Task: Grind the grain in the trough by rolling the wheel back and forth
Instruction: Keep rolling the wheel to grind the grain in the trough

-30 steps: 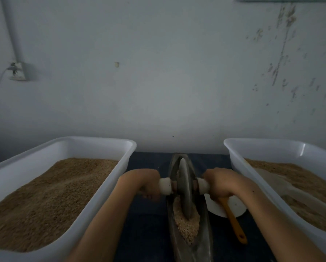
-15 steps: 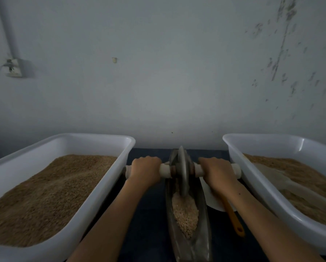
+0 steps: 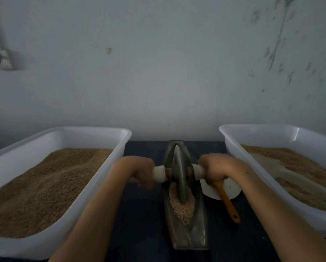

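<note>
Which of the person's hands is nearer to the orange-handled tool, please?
Right. The right hand grips the axle directly above the orange-handled tool; the left hand grips across the wheel.

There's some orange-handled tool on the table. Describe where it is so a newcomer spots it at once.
Start at the metal trough in the middle of the dark table, between two white tubs of grain. Just right of it lies a white dish, below the right hand. The orange handle slants off that dish towards the viewer, the only bright-coloured thing there.

One head-worn camera looks forward and slightly down from behind both arms, close above them. The left hand (image 3: 139, 170) and right hand (image 3: 216, 168) sit low at centre; the wall (image 3: 167, 72) beyond them fills the upper half.
</note>
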